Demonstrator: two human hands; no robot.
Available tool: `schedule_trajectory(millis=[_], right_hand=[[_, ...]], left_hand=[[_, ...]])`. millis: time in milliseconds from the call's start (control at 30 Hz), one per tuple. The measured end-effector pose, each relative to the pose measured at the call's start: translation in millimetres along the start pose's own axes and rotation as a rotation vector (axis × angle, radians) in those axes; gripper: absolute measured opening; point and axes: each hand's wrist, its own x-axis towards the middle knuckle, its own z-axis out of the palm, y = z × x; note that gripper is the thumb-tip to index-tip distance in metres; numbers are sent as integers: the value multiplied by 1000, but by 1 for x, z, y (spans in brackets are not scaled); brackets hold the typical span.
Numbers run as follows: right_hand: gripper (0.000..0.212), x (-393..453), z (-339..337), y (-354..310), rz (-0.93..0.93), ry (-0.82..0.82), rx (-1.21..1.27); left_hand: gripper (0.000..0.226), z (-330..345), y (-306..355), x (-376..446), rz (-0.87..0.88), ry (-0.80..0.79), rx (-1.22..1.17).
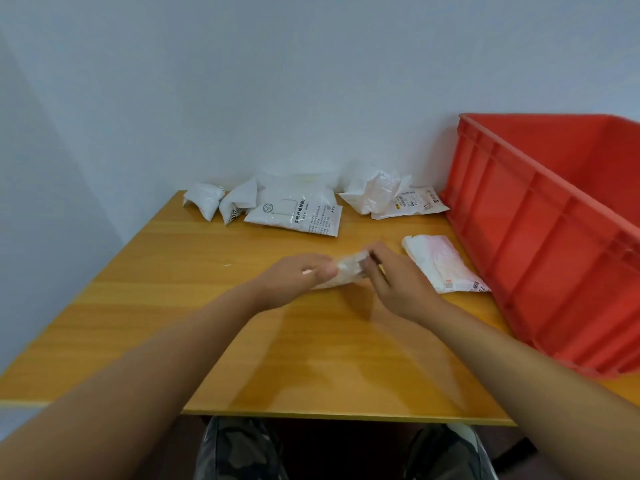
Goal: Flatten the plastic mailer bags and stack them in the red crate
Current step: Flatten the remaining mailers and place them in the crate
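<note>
Far out beyond the left hand, at the back edge of the tabletop [194, 327], sit two small scrunched white bags side by side: the leftmost bag [203, 199], then the second bag [238, 201], both balled up with no clear long axis. Just right of them lies the printed mailer [298, 213], flat, its long axis running left to right and tilted a little, printed face up.

Now to the middle. The left hand [294, 279] has its fingers curled round the left end of the crumpled bag [341, 271] — thumb on top, a firm pinch. The bag is small, whitish and blurred; its long axis runs left to right between the two hands, low over the tabletop, though I cannot tell whether it touches the wood. The right hand [398, 282] grips the other end, fingers bent over it, so the bag spans the gap from hand to hand.

Beyond the right hand, at the back, a crinkled white bag [372, 188] puffs up against the wall, and a labelled mailer [412, 202] lies partly under it, long axis left to right. Just right of the right hand lies the pink-tinted mailer [445, 263], flat, its long axis running diagonally from the far left to the near right, its near corner by the crate.

Furthest right stands the red crate [540, 244] — on the tabletop, well clear of both hands.
</note>
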Motion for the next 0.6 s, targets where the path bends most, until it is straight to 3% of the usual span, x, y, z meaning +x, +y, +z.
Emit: schedule_trajectory(millis=[67,133,233,400,500,600], right_hand=[[20,15,-6,-8,54,45,79],[17,28,-9,-14,106,98,159],[22,40,-12,-21,180,155,280],[14,39,-12,-28,225,137,335],[14,39,-11,-26,255,153,319],[14,39,-14,-26,267,159,301]], left_hand=[[26,-10,15,-1,75,74,64],[15,-18,24,3,101,153,161],[7,-28,31,6,96,190,115],[26,-31,29,8,77,261,-210],[22,-24,28,14,76,364,-123],[4,-17,32,18,114,502,-50]])
